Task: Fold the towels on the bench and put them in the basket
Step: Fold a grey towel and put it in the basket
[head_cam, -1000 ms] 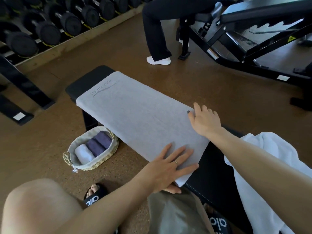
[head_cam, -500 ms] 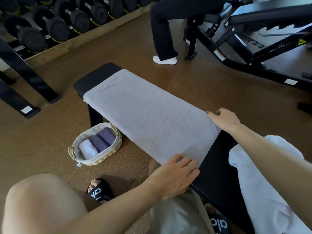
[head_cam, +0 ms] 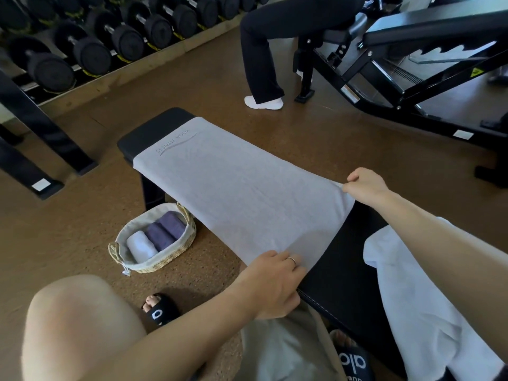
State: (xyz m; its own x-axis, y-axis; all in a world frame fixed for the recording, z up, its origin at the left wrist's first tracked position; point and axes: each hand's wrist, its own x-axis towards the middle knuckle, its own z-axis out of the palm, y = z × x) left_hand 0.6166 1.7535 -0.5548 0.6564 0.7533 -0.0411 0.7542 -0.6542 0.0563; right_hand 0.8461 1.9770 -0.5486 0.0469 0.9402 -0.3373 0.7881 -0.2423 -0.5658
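A grey towel (head_cam: 236, 193) with a stitched logo lies flat along the black bench (head_cam: 338, 273). My left hand (head_cam: 275, 284) grips its near left corner at the bench's front edge. My right hand (head_cam: 365, 184) pinches the near right corner, lifting it a little. A white towel (head_cam: 428, 306) lies crumpled on the bench to the right, under my right forearm. On the floor left of the bench stands a woven basket (head_cam: 178, 254) holding one white and two purple rolled towels.
A dumbbell rack (head_cam: 90, 42) lines the back left. Another person (head_cam: 261, 56) sits on an adjustable bench (head_cam: 398, 59) at the back right. My knee (head_cam: 79, 323) and sandalled feet are at the bottom. Brown floor surrounds the bench.
Both hands went from lying flat on the towel to gripping its two near corners. The right corner now lifts slightly off the bench.
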